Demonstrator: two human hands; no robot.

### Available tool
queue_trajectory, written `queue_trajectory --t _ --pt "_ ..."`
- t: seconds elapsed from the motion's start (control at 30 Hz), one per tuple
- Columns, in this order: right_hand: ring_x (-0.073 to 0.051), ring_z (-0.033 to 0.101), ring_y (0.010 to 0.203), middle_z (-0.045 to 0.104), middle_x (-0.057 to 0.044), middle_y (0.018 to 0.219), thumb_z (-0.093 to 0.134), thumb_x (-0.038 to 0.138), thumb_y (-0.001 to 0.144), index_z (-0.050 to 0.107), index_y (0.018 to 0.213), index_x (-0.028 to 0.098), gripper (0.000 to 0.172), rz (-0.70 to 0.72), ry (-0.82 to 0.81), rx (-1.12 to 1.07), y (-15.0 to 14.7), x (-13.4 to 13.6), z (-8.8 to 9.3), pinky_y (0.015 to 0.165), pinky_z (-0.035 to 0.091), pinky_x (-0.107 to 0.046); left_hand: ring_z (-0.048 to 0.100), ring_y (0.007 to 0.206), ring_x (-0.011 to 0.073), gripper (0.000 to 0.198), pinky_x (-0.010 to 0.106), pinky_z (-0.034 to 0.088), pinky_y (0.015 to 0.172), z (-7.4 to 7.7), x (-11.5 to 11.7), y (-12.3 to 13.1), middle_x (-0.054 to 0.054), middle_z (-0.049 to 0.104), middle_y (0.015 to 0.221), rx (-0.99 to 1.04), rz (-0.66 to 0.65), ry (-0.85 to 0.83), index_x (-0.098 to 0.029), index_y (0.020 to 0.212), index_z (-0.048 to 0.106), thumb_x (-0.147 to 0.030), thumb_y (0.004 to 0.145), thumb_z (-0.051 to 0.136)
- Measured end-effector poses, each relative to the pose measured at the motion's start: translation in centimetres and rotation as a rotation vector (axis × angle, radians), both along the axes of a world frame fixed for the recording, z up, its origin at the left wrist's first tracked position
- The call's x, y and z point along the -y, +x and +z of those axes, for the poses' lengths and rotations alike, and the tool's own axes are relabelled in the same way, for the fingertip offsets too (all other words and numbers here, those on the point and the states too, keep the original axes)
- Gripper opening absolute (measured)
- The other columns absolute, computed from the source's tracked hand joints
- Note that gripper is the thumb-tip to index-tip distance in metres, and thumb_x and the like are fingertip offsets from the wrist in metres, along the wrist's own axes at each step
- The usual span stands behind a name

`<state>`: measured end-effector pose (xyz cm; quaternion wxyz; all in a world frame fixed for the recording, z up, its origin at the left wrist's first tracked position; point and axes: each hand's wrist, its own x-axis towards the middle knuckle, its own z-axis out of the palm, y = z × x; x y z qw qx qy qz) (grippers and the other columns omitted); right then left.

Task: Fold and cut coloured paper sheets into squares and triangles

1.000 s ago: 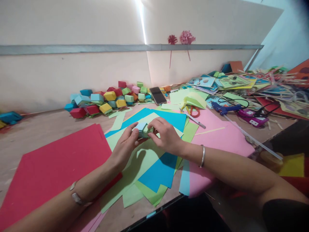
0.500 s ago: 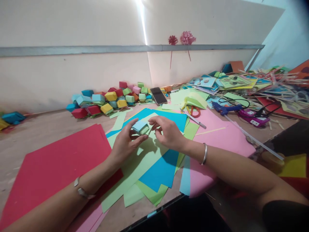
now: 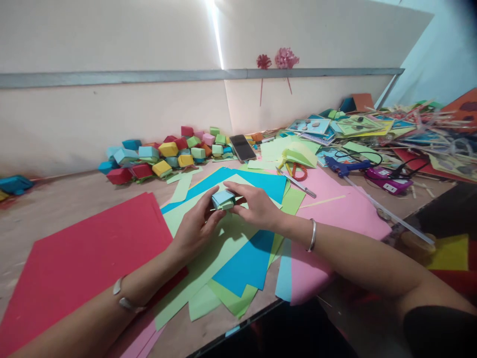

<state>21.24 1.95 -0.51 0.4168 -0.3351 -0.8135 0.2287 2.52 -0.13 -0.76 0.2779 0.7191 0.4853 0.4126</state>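
Note:
Between my two hands is a small folded paper box [image 3: 223, 199], light blue on top with pale green paper showing at its near side. My left hand [image 3: 199, 219] grips it from the left, thumb in front and fingers behind. From the right, my right hand [image 3: 255, 205] closes on it, with fingers over the far side and thumb near the green part. The fingertips behind the box are partly hidden. Below the hands lie overlapping pale green sheets [image 3: 186, 278] and blue sheets [image 3: 242, 263].
Red sheets [image 3: 89, 263] lie at left, pink sheets [image 3: 335, 214] at right. Behind are several coloured paper boxes [image 3: 162, 168] and a phone [image 3: 242, 148]. Scissors [image 3: 298, 171], a craft knife [image 3: 298, 184], a blue glue gun [image 3: 345, 167] and a purple power strip [image 3: 389, 180] sit to the right.
My right hand has moved in against the box, its fingers now on the right side. The box has turned slightly and shifted a little right. The view has moved slightly.

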Motion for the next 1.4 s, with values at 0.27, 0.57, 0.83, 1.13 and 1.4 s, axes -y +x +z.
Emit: queue_trajectory --t 0.27,0.57,0.83,1.13,1.4 --pt "-0.017 0.069 0.093 0.07 -0.006 0.104 0.064 0.006 0.074 0.061 0.104 0.017 0.032 -0.165 -0.134 -0.195 -1.2 0.8 -0.4 0.082 0.058 -0.032 0.068 0.097 0.0264 0.056 0.042 0.054 0.088 -0.1 0.1 0.1 0.007 0.07 0.109 0.089 -0.017 -0.047 -0.024 0.125 0.054 -0.044 0.076 0.072" --pt "-0.014 0.067 0.077 0.072 -0.002 0.083 0.07 0.009 0.075 0.069 0.079 0.017 0.009 -0.211 -0.188 -0.18 -1.3 1.2 0.2 0.075 0.054 -0.028 0.068 0.1 0.0256 0.054 0.039 0.054 0.087 -0.3 0.0 -0.1 0.008 0.07 0.113 0.083 -0.019 -0.036 -0.023 0.124 0.055 -0.044 0.077 0.071" --pt "-0.014 0.063 0.073 0.07 -0.001 0.078 0.073 0.014 0.078 0.067 0.076 0.016 0.006 -0.271 -0.116 -0.052 -1.3 1.0 0.1 0.069 0.047 -0.026 0.069 0.092 0.0238 0.052 0.034 0.053 0.077 0.0 0.4 0.2 0.006 0.072 0.101 0.105 -0.017 -0.074 -0.022 0.123 0.057 -0.047 0.079 0.068" --pt "-0.012 0.061 0.071 0.068 0.002 0.075 0.073 0.012 0.073 0.063 0.073 0.018 0.011 -0.282 -0.161 -0.117 -1.5 0.7 0.2 0.068 0.046 -0.024 0.064 0.081 0.0212 0.06 0.033 0.051 0.069 0.2 0.0 -0.2 0.001 0.067 0.084 0.163 -0.061 -0.148 -0.022 0.13 0.056 -0.042 0.076 0.072" --pt "-0.013 0.063 0.069 0.068 0.0 0.073 0.071 0.014 0.07 0.065 0.072 0.017 0.007 -0.204 -0.433 -0.308 -0.2 -1.1 0.4 0.064 0.049 -0.025 0.067 0.099 0.0235 0.052 0.035 0.057 0.084 0.6 -0.9 -0.6 0.003 0.072 0.113 0.631 -0.123 -0.536 -0.029 0.115 0.071 -0.043 0.067 0.085"
